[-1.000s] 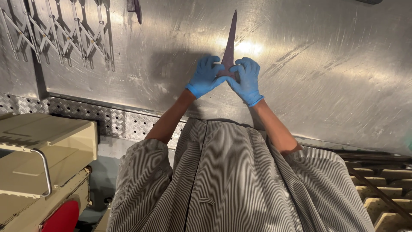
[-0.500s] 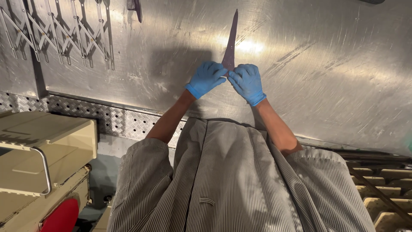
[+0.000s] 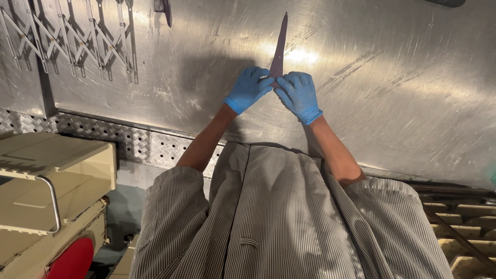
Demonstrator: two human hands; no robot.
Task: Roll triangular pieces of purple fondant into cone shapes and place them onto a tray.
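Rising toward the top centre of the frame, a long, narrow dark strip [image 3: 279, 47] (tapering to a point) lies on the scratched steel surface [image 3: 392, 88], its lower end pinched between the blue-gloved left hand [image 3: 249, 88] and right hand [image 3: 298, 95]. A beige machine [image 3: 49, 191] sits at lower left.

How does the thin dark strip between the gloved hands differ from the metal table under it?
The strip is dark purplish, narrow and tapers to a point; the table is broad, silver and scratched. The strip is dull, while the table reflects the light. The left hand and right hand pinch the strip's wide end; the table merely lies beneath them. Both look flat.
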